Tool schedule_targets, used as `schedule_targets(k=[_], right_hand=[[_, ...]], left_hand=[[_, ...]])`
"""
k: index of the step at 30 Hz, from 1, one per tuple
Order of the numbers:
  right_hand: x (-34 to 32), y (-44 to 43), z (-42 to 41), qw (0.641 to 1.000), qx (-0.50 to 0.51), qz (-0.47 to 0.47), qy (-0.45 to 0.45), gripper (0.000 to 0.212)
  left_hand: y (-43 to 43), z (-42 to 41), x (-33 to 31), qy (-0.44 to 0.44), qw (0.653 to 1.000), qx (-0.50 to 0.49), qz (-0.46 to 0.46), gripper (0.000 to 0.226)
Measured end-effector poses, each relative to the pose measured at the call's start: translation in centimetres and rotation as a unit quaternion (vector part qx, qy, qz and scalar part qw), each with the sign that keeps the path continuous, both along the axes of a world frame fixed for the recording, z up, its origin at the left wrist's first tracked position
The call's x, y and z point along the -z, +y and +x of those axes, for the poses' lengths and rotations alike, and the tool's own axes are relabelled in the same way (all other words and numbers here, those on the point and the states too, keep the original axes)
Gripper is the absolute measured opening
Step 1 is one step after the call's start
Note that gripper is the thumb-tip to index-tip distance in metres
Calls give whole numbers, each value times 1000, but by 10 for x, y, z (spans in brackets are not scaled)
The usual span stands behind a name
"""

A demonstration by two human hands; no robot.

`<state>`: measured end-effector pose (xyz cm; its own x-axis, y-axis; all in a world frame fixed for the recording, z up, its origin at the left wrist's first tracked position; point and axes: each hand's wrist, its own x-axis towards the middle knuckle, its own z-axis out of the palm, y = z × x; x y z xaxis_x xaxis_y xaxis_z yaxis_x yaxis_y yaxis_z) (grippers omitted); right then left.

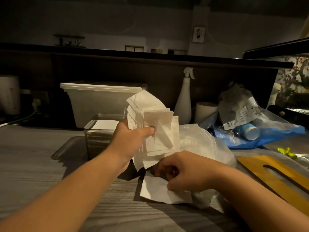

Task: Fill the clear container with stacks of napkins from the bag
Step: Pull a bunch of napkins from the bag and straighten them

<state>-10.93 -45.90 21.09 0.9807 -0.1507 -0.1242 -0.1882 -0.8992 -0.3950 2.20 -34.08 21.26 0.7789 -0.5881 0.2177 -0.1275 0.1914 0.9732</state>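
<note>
The left grip (131,139) clenches splayed white paper napkins (158,124) that may slip apart before the clear plastic container (95,138) just beyond it; the right grip (189,171), curled in the white plastic bag (200,139), hides its hold.

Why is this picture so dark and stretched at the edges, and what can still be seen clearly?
Head view: dim warm room light, the back wall nearly black; head view: the napkins in the left hand are the brightest, clearest thing; head view: a dark shadow lies under them on the table; head view: the wide lens stretches the forearms and slants the ledge.
</note>
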Motion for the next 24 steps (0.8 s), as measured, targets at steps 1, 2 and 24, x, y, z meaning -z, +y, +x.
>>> schedule_targets(k=[1,2,24], right_hand=[[0,0,0,1000,-4,-6,2,28],[0,1,-1,1000,-6,-12,-3,25],[-13,-7,-7,967,-72,180,-166,26]], left_hand=[[0,0,0,-2,1000,1,-2,23],[0,0,-1,-1,1000,2,-3,23],[0,1,-1,1,1000,-19,-12,32]])
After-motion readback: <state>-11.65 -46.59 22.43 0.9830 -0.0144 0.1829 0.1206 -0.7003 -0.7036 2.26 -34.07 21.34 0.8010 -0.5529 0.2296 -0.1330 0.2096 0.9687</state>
